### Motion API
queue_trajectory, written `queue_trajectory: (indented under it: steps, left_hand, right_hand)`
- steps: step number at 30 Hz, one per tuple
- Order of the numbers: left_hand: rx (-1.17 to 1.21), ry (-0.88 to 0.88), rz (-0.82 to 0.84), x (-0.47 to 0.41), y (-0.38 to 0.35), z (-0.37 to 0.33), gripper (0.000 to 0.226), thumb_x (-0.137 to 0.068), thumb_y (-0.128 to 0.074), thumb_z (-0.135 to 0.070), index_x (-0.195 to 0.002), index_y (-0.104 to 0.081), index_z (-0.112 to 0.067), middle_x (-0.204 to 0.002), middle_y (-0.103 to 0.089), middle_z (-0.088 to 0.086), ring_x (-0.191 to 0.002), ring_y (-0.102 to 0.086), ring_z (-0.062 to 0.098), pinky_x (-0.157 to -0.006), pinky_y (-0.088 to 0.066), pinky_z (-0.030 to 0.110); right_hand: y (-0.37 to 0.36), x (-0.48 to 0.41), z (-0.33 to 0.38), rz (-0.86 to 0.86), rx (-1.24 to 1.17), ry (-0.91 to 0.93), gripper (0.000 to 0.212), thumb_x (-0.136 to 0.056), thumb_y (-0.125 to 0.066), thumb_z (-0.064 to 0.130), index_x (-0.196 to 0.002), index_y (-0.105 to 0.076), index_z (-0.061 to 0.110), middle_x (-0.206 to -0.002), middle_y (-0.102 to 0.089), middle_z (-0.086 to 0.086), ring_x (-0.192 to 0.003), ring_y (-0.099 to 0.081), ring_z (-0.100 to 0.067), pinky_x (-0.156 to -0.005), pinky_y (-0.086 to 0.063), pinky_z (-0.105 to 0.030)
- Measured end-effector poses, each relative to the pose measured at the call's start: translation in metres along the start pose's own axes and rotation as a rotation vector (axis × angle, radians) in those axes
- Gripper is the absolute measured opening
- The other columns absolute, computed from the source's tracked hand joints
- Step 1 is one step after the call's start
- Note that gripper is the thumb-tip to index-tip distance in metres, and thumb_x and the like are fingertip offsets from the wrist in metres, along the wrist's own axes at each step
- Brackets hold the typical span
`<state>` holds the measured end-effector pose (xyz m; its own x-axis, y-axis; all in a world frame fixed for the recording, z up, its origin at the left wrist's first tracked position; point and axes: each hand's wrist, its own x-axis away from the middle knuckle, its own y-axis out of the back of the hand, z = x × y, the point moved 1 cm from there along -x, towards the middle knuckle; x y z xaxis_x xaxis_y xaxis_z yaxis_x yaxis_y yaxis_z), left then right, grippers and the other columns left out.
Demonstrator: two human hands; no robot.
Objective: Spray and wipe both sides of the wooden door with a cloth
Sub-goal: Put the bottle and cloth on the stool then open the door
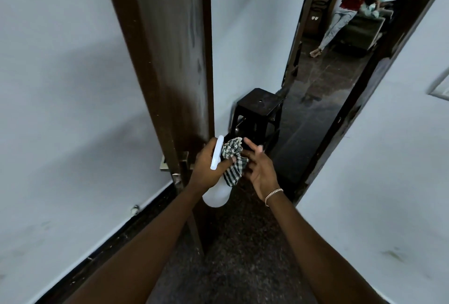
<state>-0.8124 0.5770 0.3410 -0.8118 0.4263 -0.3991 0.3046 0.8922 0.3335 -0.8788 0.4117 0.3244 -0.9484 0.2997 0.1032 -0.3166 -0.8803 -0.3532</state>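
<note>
Dark wood door streaky; checked cloth bunched w/ white bottle.

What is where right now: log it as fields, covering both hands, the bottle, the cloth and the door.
left hand: grips the neck of the spray bottle
right hand: open, fingers spread at the cloth
spray bottle: white, body below the left hand
cloth: checked, bunched between the hands
door: dark wood, swung open, seen edge-on
beyond: black stool
</note>
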Motion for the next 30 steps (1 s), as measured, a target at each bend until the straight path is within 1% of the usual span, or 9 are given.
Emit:
queue_trajectory:
  steps: [3, 6, 10, 14, 16, 19, 23, 27, 30]
  left_hand:
    - [-0.007, 0.031, -0.013, -0.012, -0.014, 0.008, 0.030, -0.091, -0.076, -0.016, -0.117, -0.061, -0.012, -0.102, -0.069, -0.008, -0.097, -0.067, 0.002, -0.085, -0.051, 0.022]
    - [0.002, 0.074, 0.010, -0.026, -0.032, 0.016, 0.027, -0.090, -0.077, -0.015, -0.112, -0.061, -0.011, -0.097, -0.069, -0.009, -0.091, -0.067, 0.007, -0.082, -0.052, 0.026]
    - [0.039, 0.082, 0.040, -0.047, -0.056, 0.021, 0.035, -0.093, -0.079, -0.037, -0.109, -0.060, -0.012, -0.101, -0.069, 0.008, -0.096, -0.069, 0.023, -0.087, -0.054, 0.041]
    - [0.012, 0.057, 0.078, -0.077, -0.079, 0.033, 0.040, -0.089, -0.068, -0.065, -0.109, -0.055, -0.032, -0.097, -0.063, 0.000, -0.093, -0.059, 0.001, -0.088, -0.048, 0.023]
    - [-0.006, 0.036, 0.079, -0.096, -0.087, 0.045, 0.055, -0.088, -0.065, -0.072, -0.101, -0.053, -0.020, -0.087, -0.055, 0.013, -0.083, -0.053, 0.009, -0.078, -0.043, 0.027]
    - [0.007, 0.014, 0.079, -0.131, -0.098, 0.064, 0.054, -0.090, -0.066, -0.069, -0.092, -0.050, -0.018, -0.079, -0.049, -0.002, -0.074, -0.051, 0.013, -0.073, -0.042, 0.028]
    - [0.042, 0.031, 0.101, -0.185, -0.114, 0.102, 0.050, -0.091, -0.068, -0.065, -0.098, -0.056, -0.016, -0.087, -0.058, -0.002, -0.084, -0.062, 0.022, -0.078, -0.049, 0.037]
    - [0.046, 0.048, 0.119, -0.248, -0.126, 0.139, 0.051, -0.088, -0.067, -0.067, -0.097, -0.057, -0.018, -0.084, -0.058, -0.009, -0.078, -0.060, 0.011, -0.073, -0.045, 0.023]
    - [0.050, 0.045, 0.133, -0.305, -0.135, 0.171, 0.055, -0.088, -0.068, -0.067, -0.101, -0.059, -0.015, -0.089, -0.061, -0.005, -0.083, -0.063, 0.011, -0.076, -0.048, 0.028]
  right_hand:
    - [0.008, -0.007, 0.002, 0.122, 0.128, 0.066, 0.057, -0.092, -0.072, 0.018, -0.146, -0.053, 0.021, -0.137, -0.065, -0.003, -0.129, -0.060, -0.023, -0.104, -0.052, -0.043]
    - [0.023, -0.020, 0.001, 0.120, 0.132, 0.055, 0.068, -0.085, -0.073, -0.007, -0.143, -0.055, 0.025, -0.135, -0.066, -0.003, -0.128, -0.061, -0.024, -0.103, -0.052, -0.043]
    - [0.044, -0.043, 0.005, 0.081, 0.160, 0.087, 0.065, -0.082, -0.074, -0.011, -0.137, -0.061, 0.020, -0.132, -0.068, -0.008, -0.125, -0.062, -0.028, -0.103, -0.052, -0.044]
    - [0.075, -0.075, 0.014, -0.066, 0.199, 0.101, 0.055, -0.080, -0.077, -0.009, -0.128, -0.068, 0.017, -0.124, -0.072, -0.006, -0.120, -0.066, -0.028, -0.099, -0.055, -0.041]
    - [0.089, -0.094, 0.016, -0.105, 0.185, 0.094, 0.054, -0.080, -0.077, -0.009, -0.130, -0.067, 0.010, -0.123, -0.072, -0.009, -0.118, -0.067, -0.028, -0.102, -0.054, -0.048]
    - [0.108, -0.128, 0.020, -0.166, 0.176, 0.084, 0.053, -0.081, -0.076, -0.009, -0.131, -0.066, 0.007, -0.124, -0.071, -0.012, -0.117, -0.067, -0.029, -0.102, -0.053, -0.053]
    - [0.130, -0.186, 0.020, -0.239, 0.185, 0.092, 0.048, -0.080, -0.079, -0.006, -0.120, -0.073, 0.020, -0.123, -0.072, -0.009, -0.115, -0.068, -0.029, -0.101, -0.053, -0.056]
    - [0.145, -0.254, 0.024, -0.282, 0.185, 0.094, 0.048, -0.079, -0.078, -0.008, -0.111, -0.075, 0.029, -0.121, -0.073, -0.010, -0.114, -0.068, -0.031, -0.099, -0.053, -0.058]
    - [0.154, -0.311, 0.027, -0.311, 0.180, 0.074, 0.047, -0.079, -0.077, -0.009, -0.114, -0.074, 0.023, -0.117, -0.074, -0.011, -0.112, -0.069, -0.035, -0.097, -0.053, -0.061]
